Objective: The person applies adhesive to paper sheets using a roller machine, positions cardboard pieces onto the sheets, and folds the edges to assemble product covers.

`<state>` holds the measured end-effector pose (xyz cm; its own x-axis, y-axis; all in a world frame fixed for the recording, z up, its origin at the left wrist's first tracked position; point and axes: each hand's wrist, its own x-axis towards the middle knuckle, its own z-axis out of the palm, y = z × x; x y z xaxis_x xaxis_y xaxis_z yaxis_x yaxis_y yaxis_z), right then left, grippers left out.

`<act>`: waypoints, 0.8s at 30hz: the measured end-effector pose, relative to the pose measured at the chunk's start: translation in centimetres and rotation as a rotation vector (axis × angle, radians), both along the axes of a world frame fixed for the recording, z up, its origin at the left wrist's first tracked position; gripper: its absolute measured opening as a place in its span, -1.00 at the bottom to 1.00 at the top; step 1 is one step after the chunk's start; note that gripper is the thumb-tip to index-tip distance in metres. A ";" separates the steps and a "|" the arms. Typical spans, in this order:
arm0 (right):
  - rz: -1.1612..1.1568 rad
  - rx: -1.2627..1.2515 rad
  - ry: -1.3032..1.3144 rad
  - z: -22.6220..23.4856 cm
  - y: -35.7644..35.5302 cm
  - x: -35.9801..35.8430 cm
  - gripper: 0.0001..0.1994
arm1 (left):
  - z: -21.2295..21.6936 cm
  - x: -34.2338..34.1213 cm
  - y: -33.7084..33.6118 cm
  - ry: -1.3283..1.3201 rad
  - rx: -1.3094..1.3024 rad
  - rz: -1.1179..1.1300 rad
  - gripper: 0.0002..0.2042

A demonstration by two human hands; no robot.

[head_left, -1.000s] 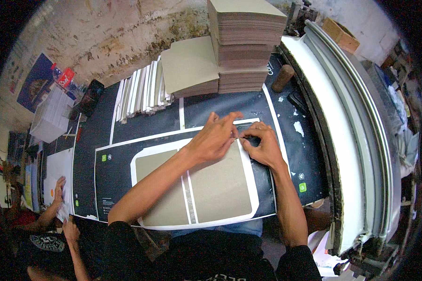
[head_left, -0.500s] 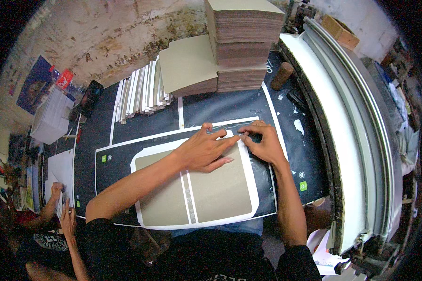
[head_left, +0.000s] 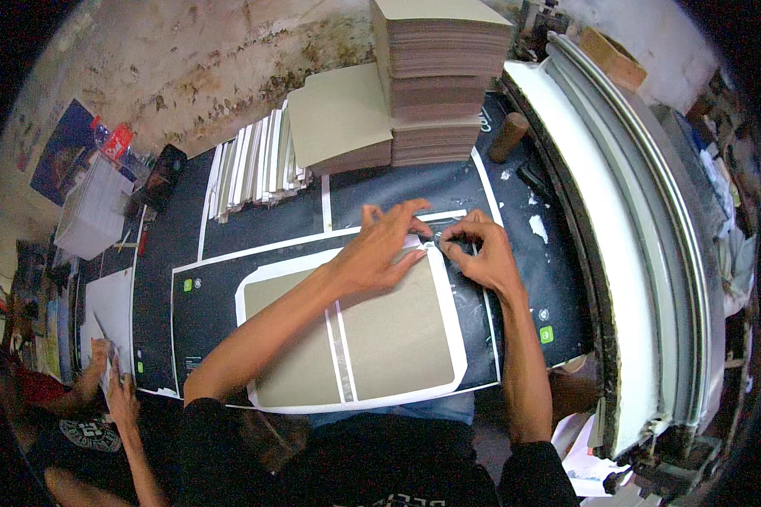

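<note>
Grey boards [head_left: 397,334] already laid side by side on white-edged cover sheet [head_left: 457,372], flat on black worktop [head_left: 254,228]. Left hand [head_left: 380,253] pressing flat, open, at top right corner; right hand [head_left: 473,253] pinching corner fold there. Remaining edges apparently still unfolded.

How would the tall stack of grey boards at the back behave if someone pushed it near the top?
The tall stack of grey boards is probably heavy, being many flat sheets. Pushed high, its upper sheets would likely slide, since some layers already sit slightly offset. It seems unlikely to roll.
</note>
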<state>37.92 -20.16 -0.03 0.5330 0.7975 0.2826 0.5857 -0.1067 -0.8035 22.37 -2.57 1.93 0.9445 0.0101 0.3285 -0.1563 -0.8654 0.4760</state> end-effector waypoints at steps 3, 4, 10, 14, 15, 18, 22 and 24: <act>0.065 0.033 -0.043 -1.0 0.1 0.4 -0.82 | -0.3 1.6 0.6 0.139 -0.045 -0.074 -0.32; 0.064 0.031 -0.014 -0.7 0.2 0.1 -0.84 | -0.1 1.8 0.7 0.154 -0.055 -0.084 -0.34; 0.027 0.010 -0.076 -1.5 0.2 0.2 -0.86 | -0.5 2.2 0.5 0.095 -0.063 -0.119 -0.35; 0.014 0.012 -0.065 -1.6 0.7 0.0 -0.86 | -1.3 2.0 0.9 0.082 -0.036 -0.096 -0.34; 0.018 0.020 -0.060 -1.5 0.8 -0.1 -0.86 | -1.5 1.8 1.0 0.075 -0.042 -0.090 -0.35; 0.007 0.008 -0.067 -1.4 0.9 -0.3 -0.85 | -1.6 1.4 0.9 0.081 -0.084 -0.087 -0.36; -0.006 0.028 -0.076 -1.8 0.5 0.1 -0.85 | -1.0 1.1 0.8 0.095 -0.098 -0.077 -0.41; -0.013 0.020 -0.080 -1.8 0.7 0.1 -0.85 | -1.0 0.9 0.8 0.076 -0.086 -0.088 -0.43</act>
